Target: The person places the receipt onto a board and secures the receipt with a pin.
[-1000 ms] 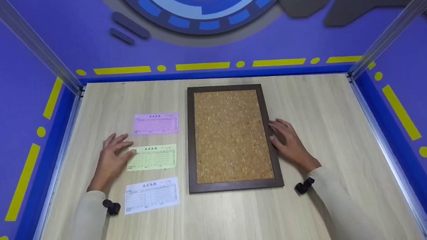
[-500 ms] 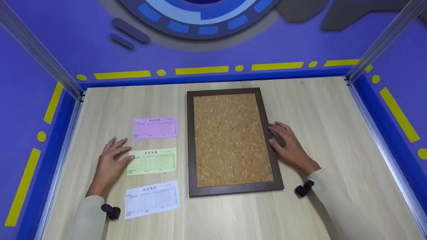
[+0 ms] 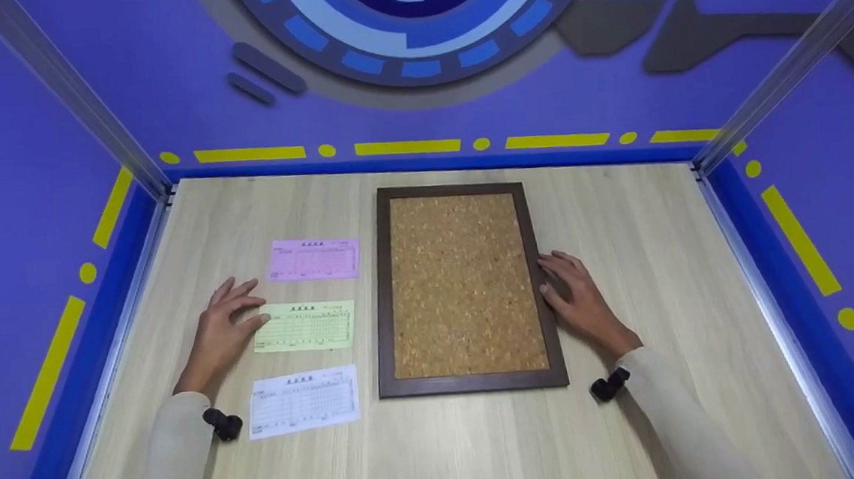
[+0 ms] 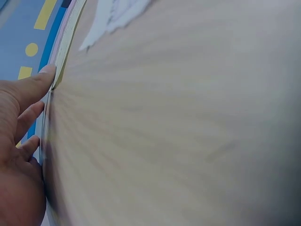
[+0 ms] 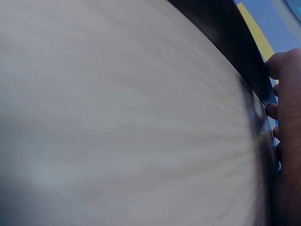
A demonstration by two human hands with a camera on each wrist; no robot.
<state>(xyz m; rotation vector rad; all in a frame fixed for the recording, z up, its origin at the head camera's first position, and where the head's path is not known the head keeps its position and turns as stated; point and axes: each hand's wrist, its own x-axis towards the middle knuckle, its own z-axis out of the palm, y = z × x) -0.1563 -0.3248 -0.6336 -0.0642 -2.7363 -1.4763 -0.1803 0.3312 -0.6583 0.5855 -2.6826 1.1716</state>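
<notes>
Head view: brown frame [image 3: 474, 383] encloses speckled cork panel [image 3: 467, 282].

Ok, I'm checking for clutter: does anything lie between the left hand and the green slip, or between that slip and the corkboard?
Nothing visible does. The left hand has its thumb tip at the upper-left corner of the green slip, and only tabletop shows between slip and corkboard.

A hand could pass across the front of the table [image 3: 457, 455] or up the narrow strip between the green slip [image 3: 307, 327] and the cork board [image 3: 464, 289], whereas the left hand [image 3: 223, 329] blocks the slip's left edge and the right hand [image 3: 585, 300] the board's right
</notes>
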